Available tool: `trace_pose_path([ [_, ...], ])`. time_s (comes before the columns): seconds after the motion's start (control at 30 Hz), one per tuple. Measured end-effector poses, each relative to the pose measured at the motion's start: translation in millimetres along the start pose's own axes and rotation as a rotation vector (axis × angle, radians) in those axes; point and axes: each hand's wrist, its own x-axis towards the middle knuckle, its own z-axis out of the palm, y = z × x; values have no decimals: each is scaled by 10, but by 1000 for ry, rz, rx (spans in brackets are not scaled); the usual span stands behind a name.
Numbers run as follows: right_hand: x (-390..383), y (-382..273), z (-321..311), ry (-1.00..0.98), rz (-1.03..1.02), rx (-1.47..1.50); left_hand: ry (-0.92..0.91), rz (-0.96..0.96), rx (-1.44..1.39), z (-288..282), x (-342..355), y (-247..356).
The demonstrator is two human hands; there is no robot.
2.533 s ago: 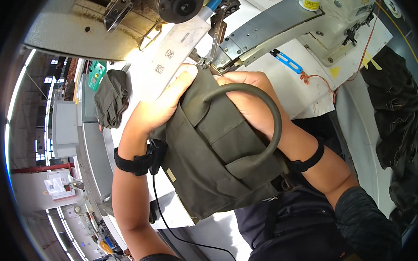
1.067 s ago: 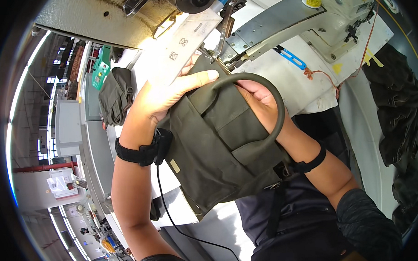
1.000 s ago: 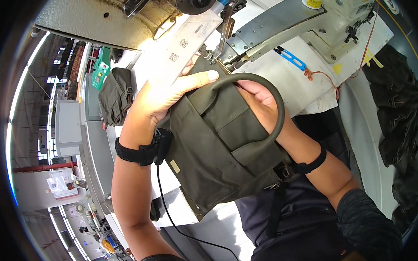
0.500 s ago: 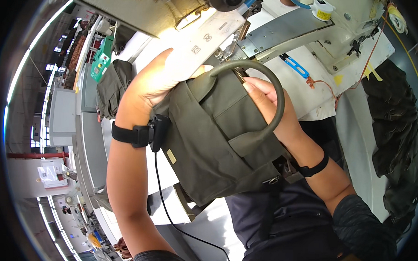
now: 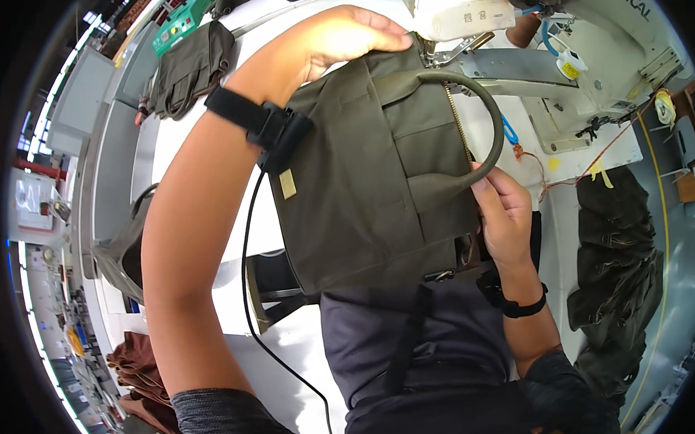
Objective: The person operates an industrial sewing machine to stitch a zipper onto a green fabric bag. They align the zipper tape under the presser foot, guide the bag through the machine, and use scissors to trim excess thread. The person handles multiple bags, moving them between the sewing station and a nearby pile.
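Observation:
My left hand (image 5: 342, 35) grips the top end of an olive fabric bag (image 5: 324, 216), beside the sewing machine's presser foot (image 5: 433, 58). My right hand (image 5: 504, 215) pinches the bag's right edge by a brass zipper (image 5: 458, 114), just below the lower end of the arched handle (image 5: 495, 119). The bag hangs across the front of my body, with a small pale tag (image 5: 287, 183) on its left side. Black straps sit on both my forearms, with a cable from the left one.
Blue thread snips (image 5: 510, 129) on orange cord lie by the machine body (image 5: 601, 80). Olive bags (image 5: 188, 66) lie at left near a green box (image 5: 182, 16). Dark olive pieces (image 5: 609, 280) hang at right, brown ones (image 5: 139, 363) lie lower left. Another person's hand (image 5: 522, 30) shows behind the machine.
My left hand has moved up to the bag's top end. My right hand has moved down the zipper edge. The bag is turned more upright, uncovering more zipper, and the view has shifted.

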Motion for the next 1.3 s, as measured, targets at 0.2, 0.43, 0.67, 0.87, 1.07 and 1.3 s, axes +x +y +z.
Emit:
trace_pose_path([
  [0.2,-205,-223,70,7,-18,-204,-109,246,-54,11,0,85],
  [0.43,-266,-416,-52,-94,-81,-438,106,1,179,-2,-278,272],
  [0.67,-180,-661,-91,-254,72,-609,284,132,767,321,-1048,439],
  [0.87,-193,-289,-166,-129,222,-55,314,488,952,1799,-2131,165],
  [1.07,-274,-305,-10,-144,204,183,766,580,971,2262,-1896,-296],
  [1.3,-286,-226,-15,-166,119,62,908,744,1027,2133,-1793,-415],
])
